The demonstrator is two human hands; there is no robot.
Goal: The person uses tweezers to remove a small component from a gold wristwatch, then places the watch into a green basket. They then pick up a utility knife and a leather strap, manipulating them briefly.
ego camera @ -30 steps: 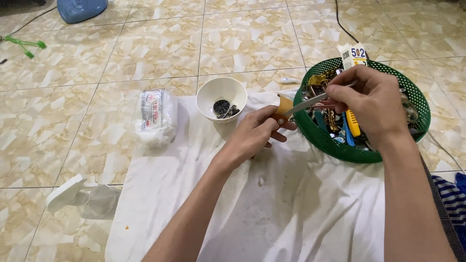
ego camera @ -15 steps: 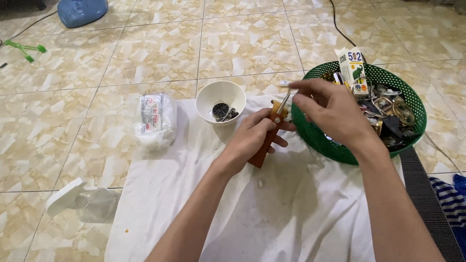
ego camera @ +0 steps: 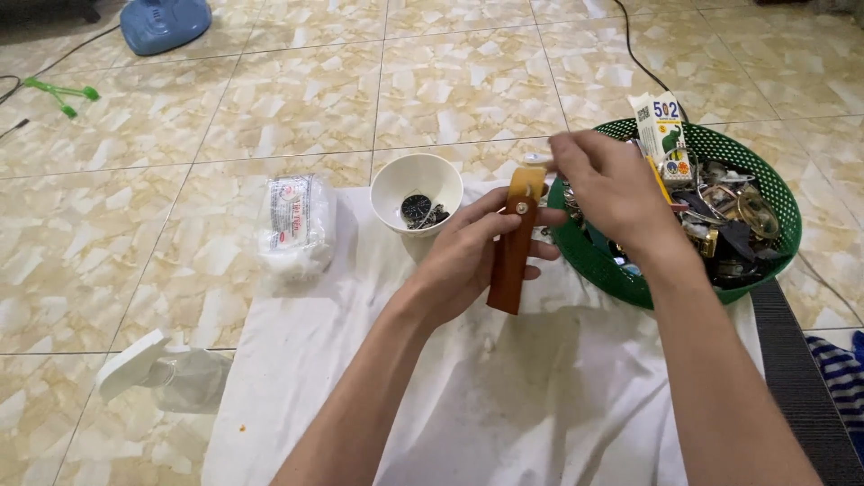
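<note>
My left hand grips a brown wooden-handled folding knife and holds it upright over the white cloth. A rivet shows near the handle's pale top end. My right hand is just right of that top end, its fingertips pinched on a small pale metal part there, which is blurred. A white bowl with small dark pieces inside stands just left of the knife. The right hand hovers over the left rim of a green plastic basket.
The basket holds several metal and dark odds and ends and a small upright carton. A white packet of cotton lies left of the bowl. A clear plastic bottle lies on the tiles. A dark mat and striped cloth lie at right.
The knife has swung from lying sideways between my hands to standing upright. The long metal blade seen earlier no longer sticks out. My right hand moved left, off the basket's middle.
</note>
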